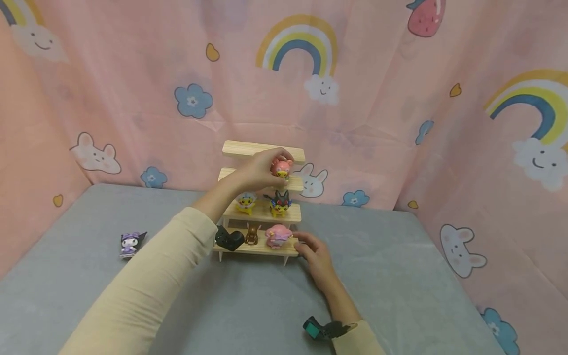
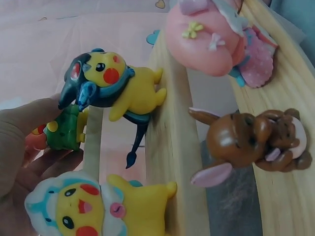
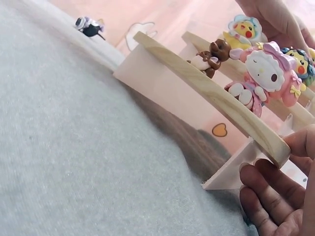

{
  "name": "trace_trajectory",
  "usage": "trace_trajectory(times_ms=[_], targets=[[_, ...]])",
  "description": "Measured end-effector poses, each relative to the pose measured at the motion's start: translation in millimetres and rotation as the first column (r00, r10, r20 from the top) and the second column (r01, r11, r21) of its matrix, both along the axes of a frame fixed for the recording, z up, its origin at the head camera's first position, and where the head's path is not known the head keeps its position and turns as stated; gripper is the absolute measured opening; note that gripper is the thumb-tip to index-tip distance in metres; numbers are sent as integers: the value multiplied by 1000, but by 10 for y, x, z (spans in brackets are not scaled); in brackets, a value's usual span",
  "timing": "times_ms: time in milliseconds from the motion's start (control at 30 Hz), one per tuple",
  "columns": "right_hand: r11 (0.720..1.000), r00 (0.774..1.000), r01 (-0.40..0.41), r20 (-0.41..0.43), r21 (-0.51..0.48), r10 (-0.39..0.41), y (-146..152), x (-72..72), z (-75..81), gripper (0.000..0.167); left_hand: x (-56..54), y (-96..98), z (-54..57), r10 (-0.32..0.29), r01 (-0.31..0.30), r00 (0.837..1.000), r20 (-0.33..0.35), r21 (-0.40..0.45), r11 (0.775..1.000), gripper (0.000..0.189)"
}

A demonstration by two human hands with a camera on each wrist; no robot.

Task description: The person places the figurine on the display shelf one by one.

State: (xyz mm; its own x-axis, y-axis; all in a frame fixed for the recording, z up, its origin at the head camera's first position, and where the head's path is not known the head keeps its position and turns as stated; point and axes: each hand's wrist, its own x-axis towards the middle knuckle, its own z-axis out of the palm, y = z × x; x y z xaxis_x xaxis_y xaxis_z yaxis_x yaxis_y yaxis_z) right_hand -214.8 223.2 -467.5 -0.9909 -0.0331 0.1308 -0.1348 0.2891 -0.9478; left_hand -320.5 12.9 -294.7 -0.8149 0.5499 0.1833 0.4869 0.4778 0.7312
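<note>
A tiered wooden display stand (image 1: 293,213) holds several small figurines. High on it, my left hand (image 1: 257,170) pinches a pink-hatted figurine (image 1: 282,166) at the right of the third tier up; the left wrist view shows its green body (image 2: 66,129) between thumb and fingers. One tier lower are a yellow figurine with a dark hood (image 2: 125,91) and a yellow one with a white-blue hood (image 2: 81,206). The bottom tier carries a brown kangaroo figurine (image 2: 246,140) and a pink-hooded figurine (image 3: 266,73). My right hand (image 1: 319,259) grips the right end of the bottom plank, thumb above, fingers below.
A purple-and-black figurine (image 1: 129,244) stands on the grey cloth (image 1: 248,305), left of the stand. The top plank (image 1: 262,148) is close to the pink patterned curtain (image 1: 377,148). A black wrist camera (image 1: 230,239) on the left arm overlaps the bottom tier in the head view.
</note>
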Motion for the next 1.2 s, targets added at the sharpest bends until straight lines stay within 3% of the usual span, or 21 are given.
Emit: trace_trajectory(times_ms=[233,367,933,1200], targets=[[1000,1000,-7,-8,-2,7,-4,-1,6,27,5,-15,17,-4,-3,996,-92,-69,998,56],[1000,1000,-6,-9,-3,6,-9,3,3,26,16,-40,25,-8,-1,994,-112,-85,996,54],[1000,1000,-5,-22,-28,4,1,11,11,29,32,37,-19,46,-49,997,-63,-42,998,49],[1000,1000,-11,-12,-16,11,7,12,2,28,53,27,-69,51,-51,999,14,29,998,50]])
